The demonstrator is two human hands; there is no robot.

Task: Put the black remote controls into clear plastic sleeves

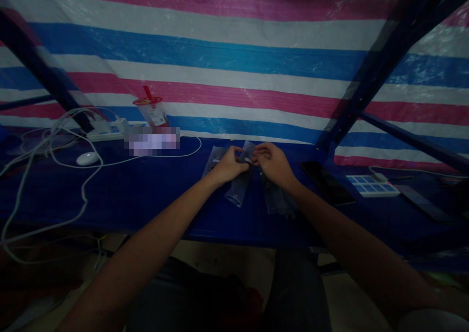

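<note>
My left hand [229, 165] and my right hand [273, 163] meet over the dark blue table [146, 190], fingertips pinched together on the top edge of a small clear plastic bag [242, 178] that hangs down between them. What is inside the bag is too dark to tell. Another clear bag [216, 157] lies just left of my left hand, and a further crumpled one [276, 200] lies under my right wrist.
A dark phone [327, 181] lies right of my hands, then a white-and-blue power strip [372, 185]. At the left are a white mouse [87, 158], loose white cables [54, 176], another power strip [106, 129] and a lidded cup with a red straw [152, 110]. A striped tarp [234, 53] backs the table.
</note>
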